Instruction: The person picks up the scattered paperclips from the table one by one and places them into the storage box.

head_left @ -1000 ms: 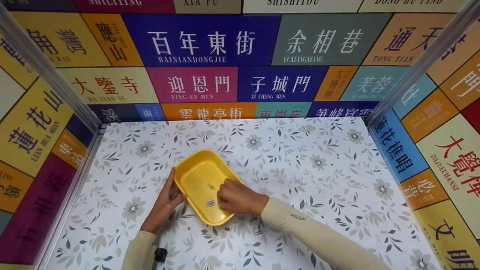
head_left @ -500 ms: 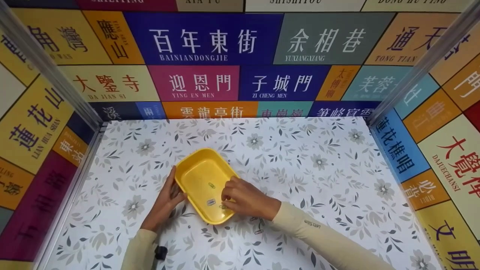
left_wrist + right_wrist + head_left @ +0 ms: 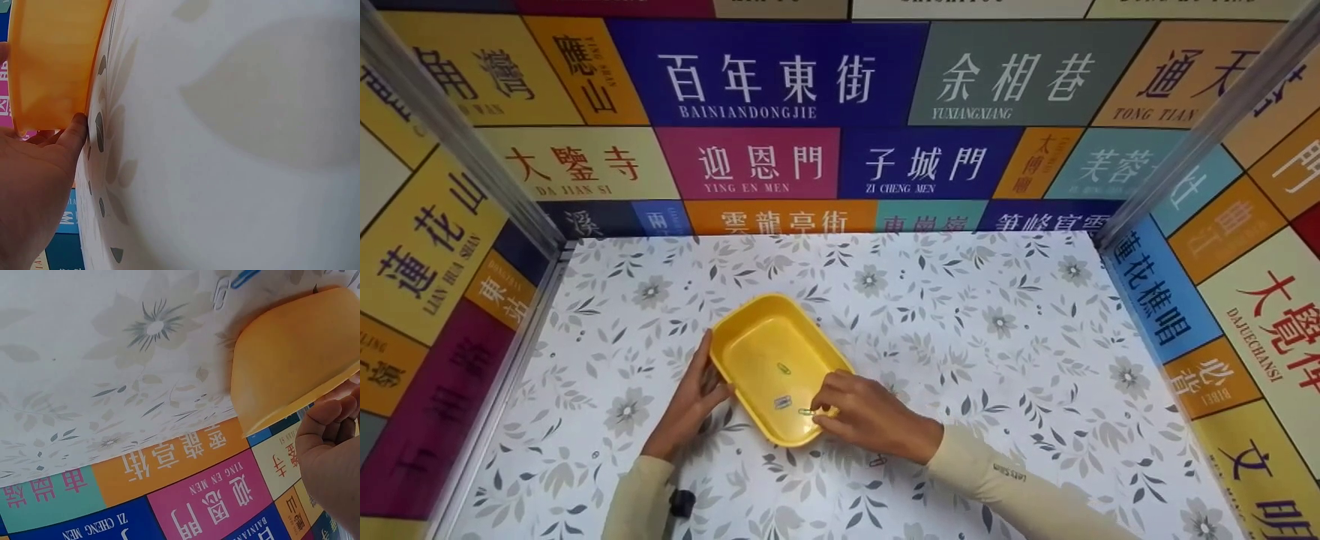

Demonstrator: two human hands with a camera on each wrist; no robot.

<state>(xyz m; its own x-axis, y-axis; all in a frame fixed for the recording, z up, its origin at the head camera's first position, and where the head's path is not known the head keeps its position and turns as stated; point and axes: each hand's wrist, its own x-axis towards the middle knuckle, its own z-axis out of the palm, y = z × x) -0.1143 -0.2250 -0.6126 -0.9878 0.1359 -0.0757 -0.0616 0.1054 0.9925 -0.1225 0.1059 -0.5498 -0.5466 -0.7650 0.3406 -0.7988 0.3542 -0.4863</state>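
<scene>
- Paper clips are what the hands are busy with: three lie inside the yellow tray (image 3: 769,352), which sits a little toward 7 o'clock of the table's (image 3: 997,300) middle.
- In the tray, a green clip (image 3: 784,369) lies near the centre, a dark clip (image 3: 782,403) just toward 6 o'clock of it, and a pale clip (image 3: 807,412) at the tray's 5 o'clock end, right at the right hand's fingertips.
- The right hand (image 3: 870,416) reaches over the tray's 4 o'clock rim with fingers curled and narrow; whether it pinches the pale clip or has just let go I cannot tell.
- The left hand (image 3: 690,405) lies at the tray's 8 o'clock side, fingers straight and relaxed, resting against the outer wall; the left wrist view shows a fingertip touching the rim.
- On the table at 6 o'clock of the tray, beside the right wrist, at least one red clip (image 3: 877,463) lies outside the tray; the right wrist view shows a blue clip (image 3: 246,278) and a white one (image 3: 220,294) on the cloth too.
- Judged from this, the gathering is roughly half done: three in, about three left.
</scene>
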